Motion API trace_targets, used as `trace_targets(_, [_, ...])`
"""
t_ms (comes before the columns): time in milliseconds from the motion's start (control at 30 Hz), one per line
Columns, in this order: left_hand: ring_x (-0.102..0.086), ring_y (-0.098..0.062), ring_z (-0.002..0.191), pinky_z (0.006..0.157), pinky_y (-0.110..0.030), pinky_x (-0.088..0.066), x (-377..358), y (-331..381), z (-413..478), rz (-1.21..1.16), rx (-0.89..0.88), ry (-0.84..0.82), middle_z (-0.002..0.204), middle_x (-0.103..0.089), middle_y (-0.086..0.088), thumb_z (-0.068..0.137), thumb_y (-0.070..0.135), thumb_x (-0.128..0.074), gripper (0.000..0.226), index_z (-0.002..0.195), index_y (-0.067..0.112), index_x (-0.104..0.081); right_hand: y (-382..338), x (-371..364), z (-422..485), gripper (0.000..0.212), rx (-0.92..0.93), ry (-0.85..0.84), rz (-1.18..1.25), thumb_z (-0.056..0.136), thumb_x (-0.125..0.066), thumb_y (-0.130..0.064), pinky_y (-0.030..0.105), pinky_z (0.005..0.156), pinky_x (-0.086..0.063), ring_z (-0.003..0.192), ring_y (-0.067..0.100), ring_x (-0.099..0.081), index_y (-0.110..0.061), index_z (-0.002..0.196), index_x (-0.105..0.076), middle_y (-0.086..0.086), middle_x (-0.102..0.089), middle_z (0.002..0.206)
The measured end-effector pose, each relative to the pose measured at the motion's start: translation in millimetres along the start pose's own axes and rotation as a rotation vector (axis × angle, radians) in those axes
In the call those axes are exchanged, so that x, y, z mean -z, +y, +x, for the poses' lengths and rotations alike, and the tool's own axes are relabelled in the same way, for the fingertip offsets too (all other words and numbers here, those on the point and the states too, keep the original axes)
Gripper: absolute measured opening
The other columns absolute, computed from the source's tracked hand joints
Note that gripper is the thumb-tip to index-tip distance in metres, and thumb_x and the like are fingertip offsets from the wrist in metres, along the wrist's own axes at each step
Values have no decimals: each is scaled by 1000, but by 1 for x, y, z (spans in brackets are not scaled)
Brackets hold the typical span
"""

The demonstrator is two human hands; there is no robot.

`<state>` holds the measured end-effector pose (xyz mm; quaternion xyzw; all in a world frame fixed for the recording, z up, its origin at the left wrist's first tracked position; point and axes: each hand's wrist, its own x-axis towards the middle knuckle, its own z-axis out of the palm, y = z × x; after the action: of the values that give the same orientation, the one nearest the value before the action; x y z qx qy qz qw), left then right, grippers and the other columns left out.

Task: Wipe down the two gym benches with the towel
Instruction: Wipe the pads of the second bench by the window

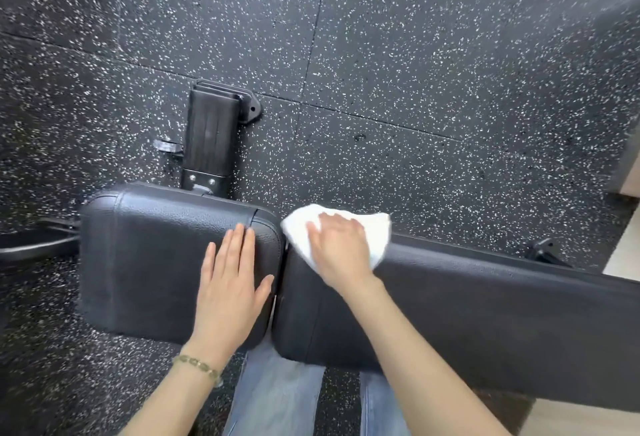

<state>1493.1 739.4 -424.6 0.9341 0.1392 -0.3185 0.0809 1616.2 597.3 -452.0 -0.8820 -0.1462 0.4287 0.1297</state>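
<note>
The speckled black rubber floor [415, 55] is filling most of the view. Across the lower half, a long bench pad [485, 325] is running off to the right, and a short bench pad [156, 262] is sitting just beside its left end, a narrow gap parting the two (whether they belong to one bench or two, I cannot tell). Beyond the short pad, a black frame leg [211, 134] is reaching away across the floor. Blue jeans [277, 397] are showing below the pads, at the bottom edge.

The left hand [232, 283] is lying flat, palm down, on the right part of the short pad, its fingers straight and close together and its thumb spread out towards the gap; it is holding nothing. The right hand [341, 248] is pressing down on the white towel [377, 231] with its fingers stretched over the cloth rather than closed round it. The towel is lying bunched on the far left corner of the long pad, its edges sticking out past the hand on both sides. A beaded bracelet [197, 364] is circling the left wrist.
</note>
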Motion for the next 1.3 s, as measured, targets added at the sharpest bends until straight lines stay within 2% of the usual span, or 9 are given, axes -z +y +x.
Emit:
trace_targets(100, [-28,-27,139,114,-47,-19,1,-9,0,3,9,12,150,-31,-17,88,45,-34,74,145,-1,-27,-12,-1,3,47,193,-135,-70,102,-25,-38,39,111,-17,135,21,-35,-13,136,-46,4,-48,142])
trace_targets(267, [-29,-28,139,114,-48,-20,3,-28,-1,5,47,22,150,-30,-17,88,45,-36,74,145,-1,-27,22,16,15,43,-106,-51,-117,101,-24,-37,39,84,-39,97,30,-61,-14,97,-61,10,-67,101])
trace_targets(400, [-25,-28,140,115,-48,-18,-2,-39,-4,9,58,24,152,-26,-16,88,47,-34,76,146,-1,-24,-26,-11,5,46,93,-106,-159,100,-29,-36,42,104,-33,119,25,-53,-10,118,-62,4,-65,119])
trace_targets(500, [-26,-30,140,115,-49,-18,-4,-42,-8,-7,63,50,152,-26,-17,91,48,-38,75,146,-1,-23,-18,-9,1,48,183,-109,-214,95,-31,-37,41,91,-47,105,25,-63,-10,103,-70,3,-71,105])
trace_targets(667, [-25,-30,141,115,-50,-16,-3,-51,-7,-3,104,59,153,-24,-19,89,57,-49,87,147,-2,-21,11,4,26,46,-43,-95,-190,100,-22,-38,39,82,-40,92,31,-61,-12,89,-59,10,-66,94])
trace_targets(833, [-26,-32,140,115,-51,-16,-3,-48,-6,4,102,64,151,-26,-21,81,57,-61,97,145,-4,-22,-12,-10,-12,68,263,-117,-223,94,-7,-44,46,112,-21,134,25,-38,-11,133,-52,3,-50,140])
trace_targets(1033, [-23,-33,141,114,-52,-16,-7,-45,-4,13,121,62,152,-24,-21,70,53,-73,109,145,-5,-21,-21,-5,33,43,41,-202,-231,100,-26,-35,41,93,-35,108,29,-53,-10,103,-60,8,-63,113])
trace_targets(1133, [-24,-32,141,114,-52,-16,-8,-44,-3,0,125,66,152,-25,-21,69,52,-74,109,145,-5,-22,-28,-15,7,47,138,-102,-288,99,-28,-34,46,102,-34,116,27,-53,-7,109,-65,5,-65,116])
trace_targets(1300, [-24,-32,141,113,-52,-17,-10,-42,-1,1,140,64,152,-25,-20,67,53,-74,111,145,-5,-22,-15,-6,6,45,189,-82,-289,99,-30,-36,44,96,-40,111,28,-57,-10,105,-67,4,-66,114])
